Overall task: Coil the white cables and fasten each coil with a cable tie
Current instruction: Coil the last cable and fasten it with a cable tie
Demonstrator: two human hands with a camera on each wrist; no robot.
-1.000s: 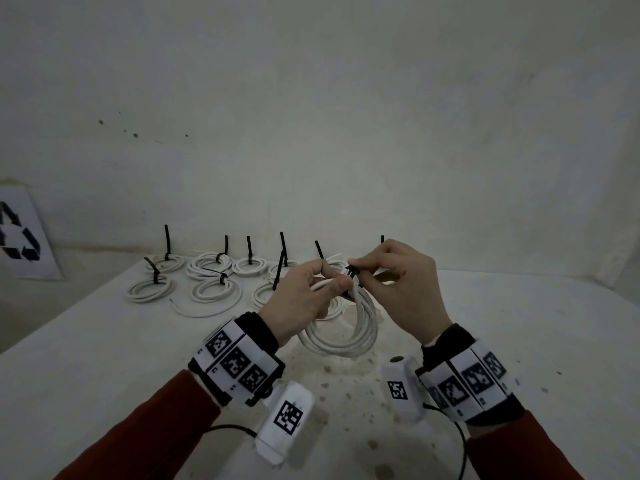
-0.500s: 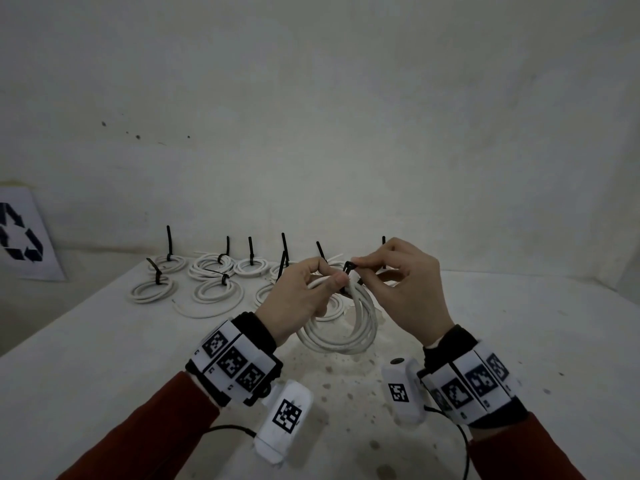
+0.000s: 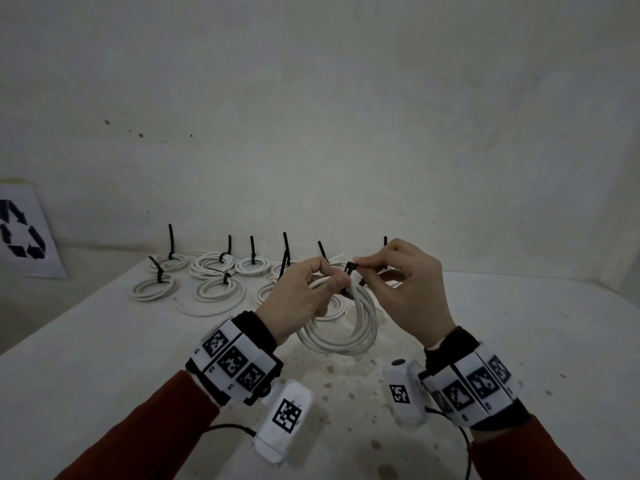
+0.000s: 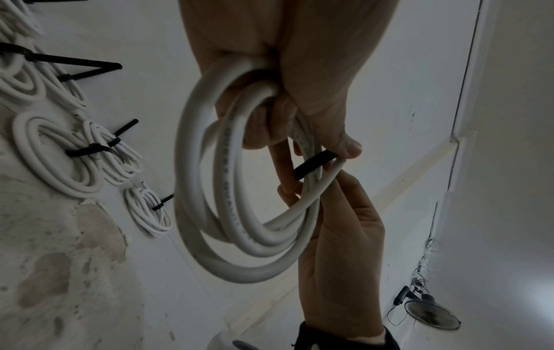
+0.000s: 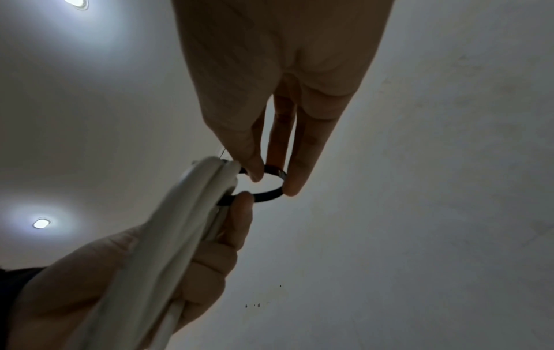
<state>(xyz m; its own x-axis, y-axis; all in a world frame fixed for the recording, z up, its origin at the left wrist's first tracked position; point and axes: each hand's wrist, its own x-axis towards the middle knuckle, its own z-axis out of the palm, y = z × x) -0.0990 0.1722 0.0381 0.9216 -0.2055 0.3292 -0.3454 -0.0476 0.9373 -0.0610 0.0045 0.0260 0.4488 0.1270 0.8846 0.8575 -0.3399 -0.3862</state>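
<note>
While about eight tied coils (image 3: 219, 263) lie at the tabletop's (image 3: 104, 341) far left, the left hand (image 3: 298, 299) grips a white cable coil (image 3: 346, 327) above it; the right hand (image 3: 405, 282) pinches a black cable tie (image 3: 350, 270), looped but apparently not yet cinched.

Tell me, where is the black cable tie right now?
In the head view the black cable tie is mid-frame, looped around the top of the white coil, pinched by the right hand, with the left hand gripping the coil beside it.
</note>
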